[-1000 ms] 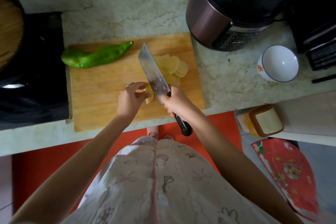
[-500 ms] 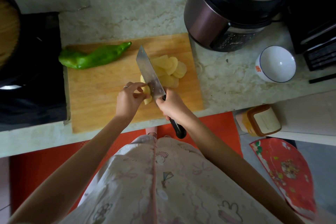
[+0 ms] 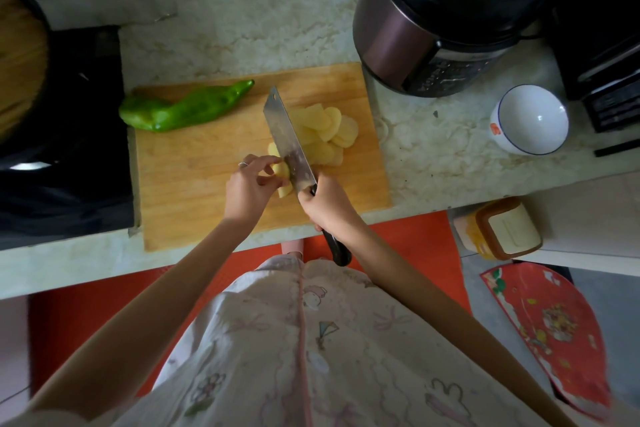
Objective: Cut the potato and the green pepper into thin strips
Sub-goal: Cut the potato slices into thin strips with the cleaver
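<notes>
Potato piece [image 3: 280, 173], pinched in the curled fingers of the left hand [image 3: 247, 189], lies against the blade of the cleaver [image 3: 286, 137], whose handle the right hand [image 3: 328, 207] grips firmly.

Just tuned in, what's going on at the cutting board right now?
A person is slicing a potato on the wooden cutting board. The right hand grips the cleaver by its handle, and the left hand pinches the potato piece against the blade's left side. A pile of round potato slices lies to the right of the blade. The green pepper lies whole at the board's far left corner. No strips are cut yet.
</notes>
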`<state>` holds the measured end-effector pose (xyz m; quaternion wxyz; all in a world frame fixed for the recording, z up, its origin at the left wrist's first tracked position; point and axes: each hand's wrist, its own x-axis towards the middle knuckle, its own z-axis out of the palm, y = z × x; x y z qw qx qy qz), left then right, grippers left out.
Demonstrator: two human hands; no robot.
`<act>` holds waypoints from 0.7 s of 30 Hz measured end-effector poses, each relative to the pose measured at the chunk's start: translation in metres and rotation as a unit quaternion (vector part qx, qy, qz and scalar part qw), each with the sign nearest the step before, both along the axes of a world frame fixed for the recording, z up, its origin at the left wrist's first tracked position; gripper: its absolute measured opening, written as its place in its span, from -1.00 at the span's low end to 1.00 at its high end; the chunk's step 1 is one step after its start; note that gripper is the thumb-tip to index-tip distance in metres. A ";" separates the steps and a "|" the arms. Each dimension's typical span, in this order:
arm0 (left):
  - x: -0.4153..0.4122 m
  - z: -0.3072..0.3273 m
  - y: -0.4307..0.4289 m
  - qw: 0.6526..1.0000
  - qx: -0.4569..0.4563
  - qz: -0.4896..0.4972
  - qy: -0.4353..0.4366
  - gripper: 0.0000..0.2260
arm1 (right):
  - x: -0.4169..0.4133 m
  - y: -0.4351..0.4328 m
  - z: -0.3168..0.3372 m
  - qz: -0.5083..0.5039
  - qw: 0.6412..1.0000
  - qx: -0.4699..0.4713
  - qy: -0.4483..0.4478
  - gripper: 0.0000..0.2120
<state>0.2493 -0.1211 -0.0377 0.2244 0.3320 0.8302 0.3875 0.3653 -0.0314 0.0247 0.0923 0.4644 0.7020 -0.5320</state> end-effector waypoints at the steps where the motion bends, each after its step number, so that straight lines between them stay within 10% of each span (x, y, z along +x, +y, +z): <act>1: 0.000 0.000 0.000 1.000 0.001 0.001 0.001 -0.69 | 0.000 0.000 0.000 0.001 1.000 0.002 0.000 -0.85; 21: 0.005 -0.005 -0.024 0.999 0.021 0.045 -0.017 -0.69 | -0.005 -0.019 -0.013 0.080 0.994 0.080 -0.002 -0.95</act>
